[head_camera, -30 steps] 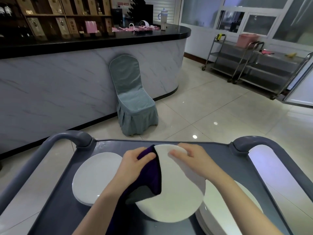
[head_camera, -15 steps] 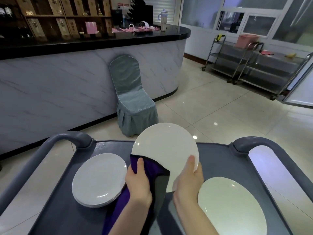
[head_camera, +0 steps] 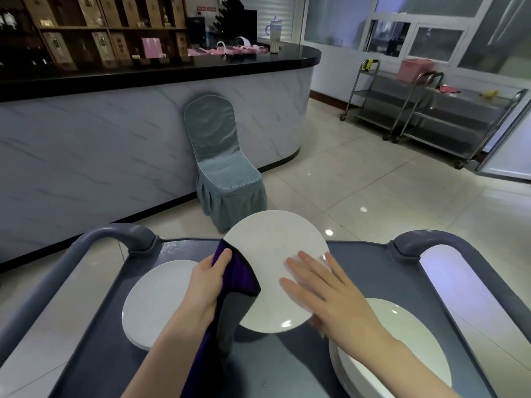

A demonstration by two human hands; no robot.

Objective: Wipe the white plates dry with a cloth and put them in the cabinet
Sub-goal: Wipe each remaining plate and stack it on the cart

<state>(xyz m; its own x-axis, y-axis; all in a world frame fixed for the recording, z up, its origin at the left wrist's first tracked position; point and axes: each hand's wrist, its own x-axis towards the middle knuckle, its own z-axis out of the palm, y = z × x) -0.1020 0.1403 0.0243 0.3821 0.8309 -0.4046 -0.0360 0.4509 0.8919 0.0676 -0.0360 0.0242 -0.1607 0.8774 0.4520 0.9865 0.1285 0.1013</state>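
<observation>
Left hand point(head_camera: 208, 285) raised over the grey cart tray point(head_camera: 362, 254), fingers curled pinching a purple cloth point(head_camera: 240, 278) onto the left rim of a tilted white plate point(head_camera: 275, 245), right hand point(head_camera: 330, 297) flat against the plate's face, fingers straight and spread, plate stacks left point(head_camera: 155, 300) and right point(head_camera: 402, 328) below

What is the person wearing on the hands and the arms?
Nothing visible. The left hand and right hand are bare: no gloves, rings or watch. The left forearm and right forearm are bare too, with no sleeve in view.
</observation>
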